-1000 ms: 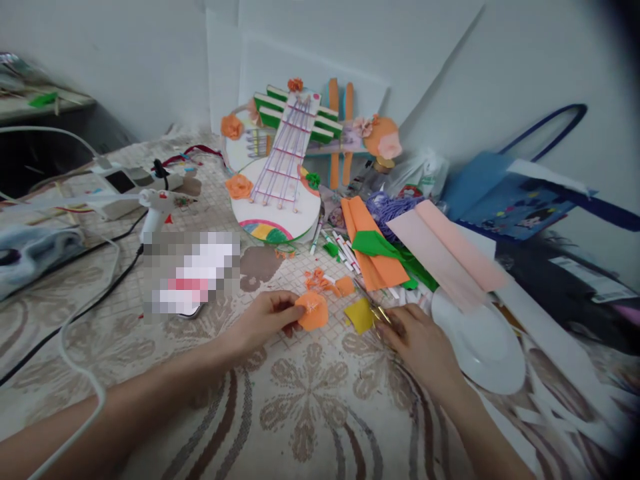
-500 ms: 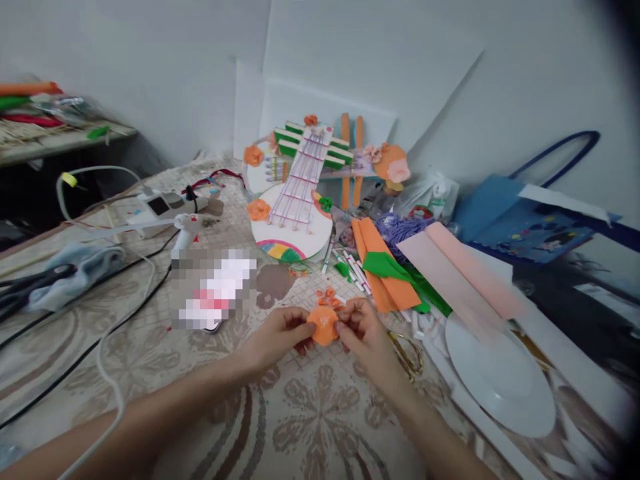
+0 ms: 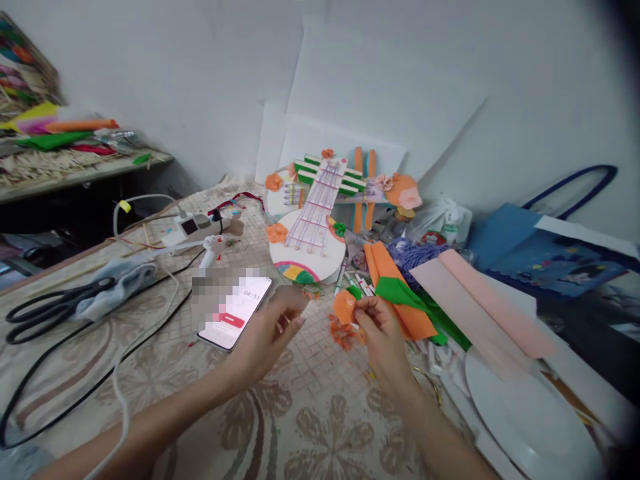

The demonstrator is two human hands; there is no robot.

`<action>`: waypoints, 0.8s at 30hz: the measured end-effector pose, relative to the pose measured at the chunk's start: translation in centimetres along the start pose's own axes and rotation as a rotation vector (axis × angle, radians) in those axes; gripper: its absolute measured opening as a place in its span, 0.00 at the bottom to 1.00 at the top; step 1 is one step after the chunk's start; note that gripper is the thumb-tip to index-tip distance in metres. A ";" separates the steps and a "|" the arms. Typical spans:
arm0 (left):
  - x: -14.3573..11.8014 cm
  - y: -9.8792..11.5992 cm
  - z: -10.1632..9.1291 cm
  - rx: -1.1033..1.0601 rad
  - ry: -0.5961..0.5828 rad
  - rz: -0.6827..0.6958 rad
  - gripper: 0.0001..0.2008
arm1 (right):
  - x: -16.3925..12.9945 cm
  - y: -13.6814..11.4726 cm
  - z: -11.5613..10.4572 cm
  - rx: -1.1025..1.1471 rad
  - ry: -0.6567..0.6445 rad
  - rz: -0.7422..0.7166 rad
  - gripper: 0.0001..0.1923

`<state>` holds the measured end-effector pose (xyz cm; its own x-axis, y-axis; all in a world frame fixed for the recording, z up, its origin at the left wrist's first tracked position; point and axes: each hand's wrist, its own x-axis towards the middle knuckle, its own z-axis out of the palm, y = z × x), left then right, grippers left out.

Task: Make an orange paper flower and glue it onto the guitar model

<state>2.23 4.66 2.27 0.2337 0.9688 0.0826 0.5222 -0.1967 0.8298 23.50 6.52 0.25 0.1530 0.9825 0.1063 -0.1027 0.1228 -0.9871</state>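
Observation:
My right hand (image 3: 377,323) pinches a small round piece of orange crepe paper (image 3: 343,307) between thumb and fingertips, holding it up above the table. Just below it lie crumpled orange paper petals (image 3: 341,333). Away from the paper, my left hand (image 3: 273,327) hovers over the tablecloth by the right edge of a phone (image 3: 235,317). Its thumb and fingers are loosely bent and apart, with nothing seen between them. Beyond the phone stands a white glue gun (image 3: 213,252). A toy guitar of white board (image 3: 310,250) with strings and paper flowers leans at the back.
Scissors (image 3: 55,303) and cables lie on the left, with a power strip (image 3: 193,227) behind. On the right are markers, folded orange paper (image 3: 400,293), pink paper (image 3: 480,300), purple yarn (image 3: 413,253), a white plate (image 3: 525,407) and a blue bag (image 3: 540,240).
My left hand has let go of the orange paper and moved left toward the phone. My right hand keeps the paper, now raised and tilted. The view has shifted left and up.

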 end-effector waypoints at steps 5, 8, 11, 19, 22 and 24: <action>4.0 -1.7 -2.1 -0.053 0.292 0.062 0.19 | 5.2 1.0 0.7 0.099 0.134 -0.106 0.06; 6.2 -2.7 -3.0 -0.059 0.340 0.048 0.21 | 8.7 1.5 1.4 0.144 0.183 -0.164 0.07; 7.1 -3.5 -3.7 0.044 0.373 0.077 0.22 | 11.2 2.0 2.1 0.171 0.205 -0.208 0.06; 9.8 -5.5 -4.8 -0.217 0.414 -0.106 0.38 | 14.1 3.6 2.7 0.153 0.174 -0.254 0.06; 11.9 -5.8 -4.7 -0.362 0.437 -0.160 0.38 | 15.2 3.9 2.8 0.134 0.169 -0.265 0.13; 13.0 -5.9 -4.5 -0.431 0.435 -0.173 0.34 | 15.9 4.1 2.8 0.129 0.160 -0.271 0.15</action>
<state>-1.51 19.14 0.92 -0.2264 0.9716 0.0685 0.1243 -0.0409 0.9914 22.72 23.01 -1.76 0.3429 0.8783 0.3330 -0.1586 0.4036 -0.9011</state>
